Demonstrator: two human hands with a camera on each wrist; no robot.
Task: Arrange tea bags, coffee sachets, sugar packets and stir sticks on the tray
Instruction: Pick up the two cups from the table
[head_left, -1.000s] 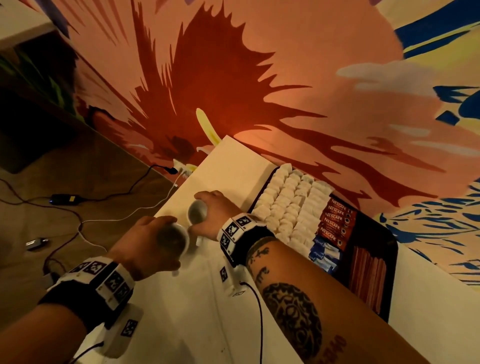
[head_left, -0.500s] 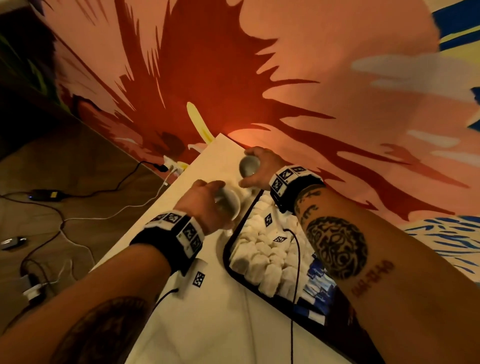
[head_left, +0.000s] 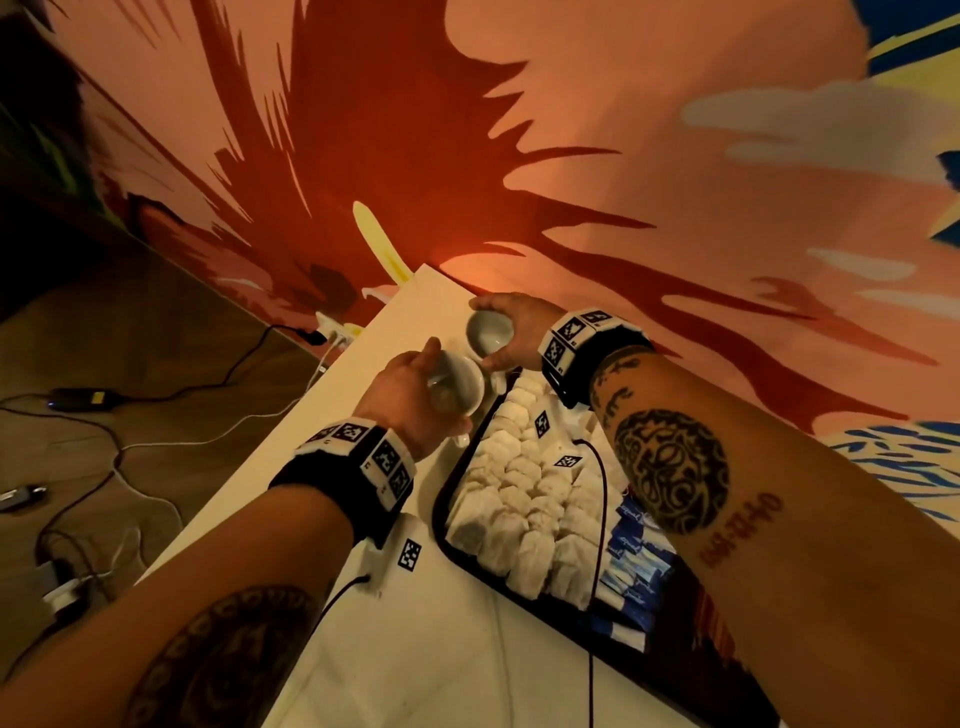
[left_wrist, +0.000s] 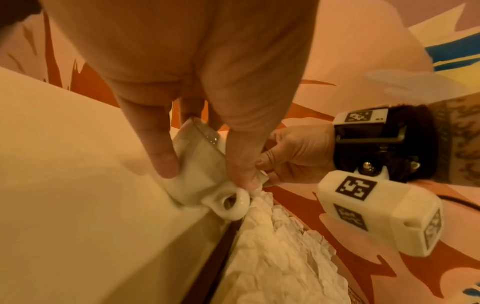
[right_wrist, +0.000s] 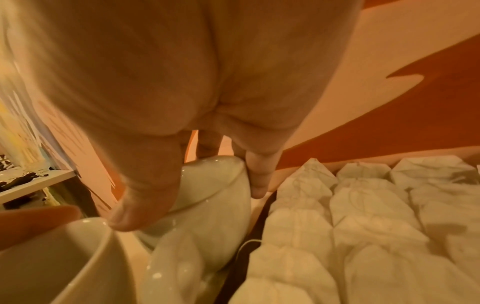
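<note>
White glazed ceramic cups fill both hands above the pale counter (head_left: 291, 467), at the far end of the black rectangular tray (head_left: 441, 525). The left hand (head_left: 410, 400) has its grip clasped round one small handled white cup (head_left: 460, 387), thumb and fingers on its sides, the cup tilted with its loop handle hanging just over the tray's end. The right hand (head_left: 519, 332) has its grip wrapped round a second white cup (head_left: 485, 332), tilted, near the painted orange-red wall (head_left: 571, 156). White paper tea bags (head_left: 524, 499) lie in close rows in the tray, blue sugar packets (head_left: 631, 577) beside them under the right forearm
</note>
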